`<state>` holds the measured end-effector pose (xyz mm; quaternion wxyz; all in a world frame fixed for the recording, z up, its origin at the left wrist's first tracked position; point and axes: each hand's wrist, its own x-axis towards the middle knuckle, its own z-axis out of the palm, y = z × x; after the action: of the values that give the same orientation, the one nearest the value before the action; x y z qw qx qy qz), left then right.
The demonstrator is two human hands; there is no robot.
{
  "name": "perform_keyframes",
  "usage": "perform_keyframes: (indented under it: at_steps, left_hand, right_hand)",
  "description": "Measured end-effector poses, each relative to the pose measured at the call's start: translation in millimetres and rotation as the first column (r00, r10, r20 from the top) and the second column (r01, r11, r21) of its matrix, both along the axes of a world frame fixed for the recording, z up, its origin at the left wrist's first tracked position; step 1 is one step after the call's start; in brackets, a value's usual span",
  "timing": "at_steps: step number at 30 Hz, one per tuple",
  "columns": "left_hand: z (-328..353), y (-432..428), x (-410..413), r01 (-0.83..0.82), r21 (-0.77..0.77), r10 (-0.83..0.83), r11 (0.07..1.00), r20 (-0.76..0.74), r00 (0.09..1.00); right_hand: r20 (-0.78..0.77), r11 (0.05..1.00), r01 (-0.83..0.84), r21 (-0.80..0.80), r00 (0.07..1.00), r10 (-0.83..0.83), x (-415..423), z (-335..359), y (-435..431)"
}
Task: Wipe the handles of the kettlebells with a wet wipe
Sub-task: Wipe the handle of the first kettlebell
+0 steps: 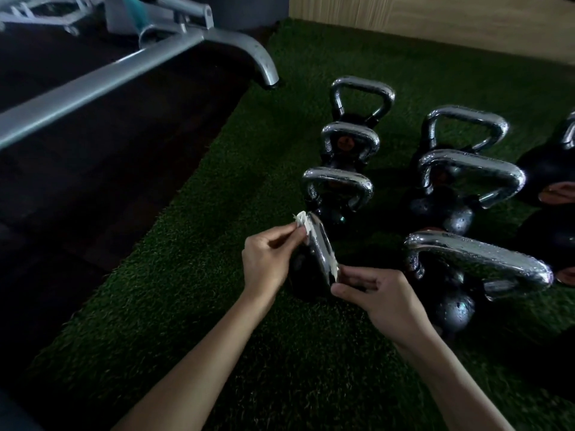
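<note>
The floor here is green artificial turf. A dark rubber mat borders its left edge, a grey metal machine frame stands near its far left corner, and a light wooden panel closes its far edge. Black kettlebells with shiny chrome handles stand on the turf in rows.

The nearest kettlebell of the left row is the one in work. A thin white wet wipe lies stretched along the top bar of its chrome handle. The left hand pinches the far end of the wipe between thumb and fingers. The right hand pinches the near end in the same way, just beside the corner of the handle.

To do this step well, I think both hands should hold the wipe tight and pull it by turns, so that it rubs all around the bar. After that it should go down the two side legs too. The wipe looks narrow and twisted, and opening it wider would cover more metal. The big kettlebell handle at the right carries many water drops.
</note>
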<state>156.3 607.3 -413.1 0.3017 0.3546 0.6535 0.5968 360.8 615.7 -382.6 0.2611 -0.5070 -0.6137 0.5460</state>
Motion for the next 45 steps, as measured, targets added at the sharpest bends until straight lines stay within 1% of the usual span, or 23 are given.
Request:
perform_keyframes:
  at_steps: [5, 8, 10, 12, 14, 16, 19, 21, 22, 24, 26, 29, 33, 35, 37, 38, 39, 41, 43, 44, 45]
  left_hand:
    - [12, 5, -4, 0.017, -0.048, -0.02, 0.999, -0.064, 0.998]
    - [13, -14, 9, 0.06, -0.048, -0.064, 0.997, -0.094, 0.993]
    - [11, -31, 20, 0.079, -0.036, -0.082, 0.996, -0.078, 0.994]
    - [10, -32, 21, 0.066, -0.016, -0.067, 0.998, -0.072, 0.995]
    - [14, -24, 17, 0.043, -0.015, -0.044, 0.999, -0.072, 0.996]
    - [17, -22, 17, 0.025, -0.013, -0.026, 1.0, -0.09, 0.996]
    - [10, -41, 30, 0.076, 0.013, -0.074, 0.997, -0.145, 0.987]
    - [1, -58, 41, 0.134, 0.016, -0.131, 0.991, -0.14, 0.982]
    - [-3, -65, 45, 0.138, 0.018, -0.135, 0.99, -0.121, 0.983]
    - [-9, -71, 50, 0.094, 0.035, -0.089, 0.995, -0.122, 0.989]
    - [-15, -72, 50, 0.067, 0.047, -0.059, 0.997, -0.162, 0.985]
    - [-25, -69, 46, 0.095, 0.0, -0.092, 0.995, -0.226, 0.97]
    - [-34, -67, 39, 0.113, -0.049, -0.124, 0.992, -0.377, 0.918]
    - [-33, -67, 35, 0.119, -0.058, -0.132, 0.991, -0.388, 0.912]
    - [-29, -67, 27, 0.138, -0.041, -0.142, 0.99, -0.405, 0.903]
    - [-24, -69, 24, 0.146, -0.015, -0.14, 0.989, -0.378, 0.915]
    - [-15, -71, 21, 0.148, 0.017, -0.134, 0.989, -0.319, 0.938]
    - [5, -74, 16, 0.148, 0.093, -0.127, 0.985, -0.197, 0.972]
    - [23, -76, 16, 0.163, 0.139, -0.153, 0.977, -0.08, 0.985]
    - [29, -75, 16, 0.18, 0.147, -0.177, 0.973, -0.038, 0.984]
    - [33, -74, 16, 0.201, 0.152, -0.199, 0.968, -0.028, 0.98]
  right_hand:
    - [-0.058, 0.999, 0.015, -0.03, 0.998, -0.017, -3, 1, 4]
    - [-0.08, 1.0, 0.005, -0.029, 0.997, -0.007, -4, 2, 5]
    - [-0.098, 0.999, -0.021, -0.03, 0.995, 0.018, -1, 1, 6]
    - [-0.109, 0.996, -0.082, -0.036, 0.991, 0.077, 3, -1, 6]
    - [-0.101, 0.991, -0.131, -0.034, 0.987, 0.127, 6, -4, 8]
    - [-0.089, 0.99, -0.137, -0.029, 0.987, 0.134, 8, -6, 10]
    - [-0.063, 0.993, -0.121, -0.012, 0.991, 0.12, 10, -10, 10]
    - [-0.054, 0.994, -0.111, -0.001, 0.992, 0.111, 13, -14, 9]
    - [-0.06, 0.994, -0.111, 0.0, 0.992, 0.111, 13, -15, 9]
    - [-0.076, 0.993, -0.118, 0.0, 0.99, 0.117, 12, -17, 8]
    - [-0.08, 0.993, -0.117, -0.014, 0.99, 0.116, 11, -18, 6]
    - [-0.075, 0.995, -0.102, -0.014, 0.992, 0.101, 10, -18, 7]
    - [-0.069, 0.996, -0.09, -0.007, 0.994, 0.089, 11, -19, 8]
    - [-0.046, 0.996, -0.092, 0.008, 0.995, 0.092, 12, -20, 7]
    - [0.009, 0.995, -0.09, 0.05, 0.996, 0.09, 12, -19, 5]
    - [0.044, 0.993, -0.082, 0.09, 0.996, 0.079, 13, -17, 3]
    - [0.069, 0.988, -0.061, 0.139, 0.996, 0.052, 14, -13, 2]
    - [0.071, 0.972, -0.005, 0.233, 0.997, -0.011, 15, -2, -1]
    - [0.018, 0.955, -0.011, 0.298, 1.0, 0.006, 13, 11, -3]
    - [-0.031, 0.954, -0.04, 0.298, 0.998, 0.052, 11, 18, -4]
    - [-0.098, 0.961, -0.079, 0.266, 0.989, 0.108, 8, 26, -5]
